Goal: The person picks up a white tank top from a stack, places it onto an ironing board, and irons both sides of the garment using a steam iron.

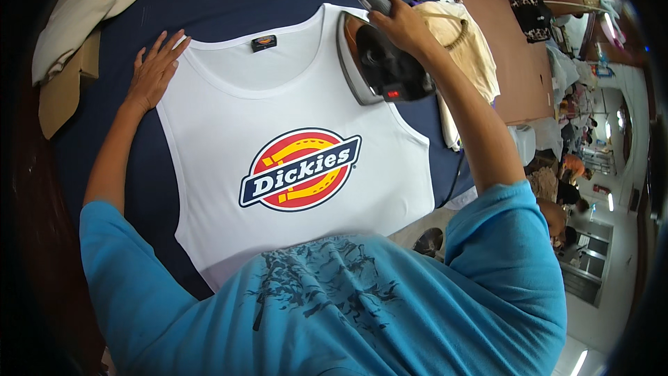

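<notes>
Iron (383, 63) in right hand (403, 24), on white tank top (299, 132)

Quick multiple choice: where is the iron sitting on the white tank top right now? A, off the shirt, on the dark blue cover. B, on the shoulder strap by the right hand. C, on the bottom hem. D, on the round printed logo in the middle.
B: the iron rests on the strap of the white tank top under the right hand, well above the logo.

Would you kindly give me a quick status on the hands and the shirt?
Right hand gripping iron on white tank top, by its shoulder strap. Left hand flat, pinning opposite strap. Cream garment beside iron.
</notes>
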`<state>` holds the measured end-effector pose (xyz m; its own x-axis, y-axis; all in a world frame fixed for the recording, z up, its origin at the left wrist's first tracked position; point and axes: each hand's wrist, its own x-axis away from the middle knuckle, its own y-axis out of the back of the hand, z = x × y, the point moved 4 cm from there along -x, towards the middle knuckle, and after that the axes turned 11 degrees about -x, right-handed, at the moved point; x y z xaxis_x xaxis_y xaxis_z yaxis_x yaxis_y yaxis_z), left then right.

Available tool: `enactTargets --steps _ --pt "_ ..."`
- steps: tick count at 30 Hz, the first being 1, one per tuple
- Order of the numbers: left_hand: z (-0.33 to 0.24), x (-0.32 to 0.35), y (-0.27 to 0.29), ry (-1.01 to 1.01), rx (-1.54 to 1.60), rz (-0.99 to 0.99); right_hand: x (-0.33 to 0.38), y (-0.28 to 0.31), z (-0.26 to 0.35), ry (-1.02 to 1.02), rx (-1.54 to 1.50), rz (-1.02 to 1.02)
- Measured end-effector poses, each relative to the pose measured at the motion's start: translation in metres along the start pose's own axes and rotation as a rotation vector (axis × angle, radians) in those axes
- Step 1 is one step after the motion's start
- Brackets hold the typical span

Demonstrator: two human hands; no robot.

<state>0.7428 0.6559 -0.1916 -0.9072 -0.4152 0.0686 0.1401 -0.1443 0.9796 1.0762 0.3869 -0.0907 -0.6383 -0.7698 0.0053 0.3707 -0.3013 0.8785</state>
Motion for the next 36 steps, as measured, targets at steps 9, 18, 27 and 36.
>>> enactTargets --steps 9,18,27,36 --pt "0.001 -0.011 -0.001 -0.033 -0.062 -0.017 -0.076 -0.019 -0.03 0.053 -0.043 0.006" --pt "-0.005 -0.018 0.018 -0.07 -0.258 0.02 0.169 0.048 -0.033 -0.048 -0.045 0.177" --pt "-0.253 -0.105 0.063 -0.443 0.005 -0.296 0.253 0.054 -0.032 -0.299 -0.093 0.189" --pt "-0.279 -0.165 0.05 -0.231 -0.09 -0.247 0.249 0.051 -0.043 -0.358 -0.165 0.049"
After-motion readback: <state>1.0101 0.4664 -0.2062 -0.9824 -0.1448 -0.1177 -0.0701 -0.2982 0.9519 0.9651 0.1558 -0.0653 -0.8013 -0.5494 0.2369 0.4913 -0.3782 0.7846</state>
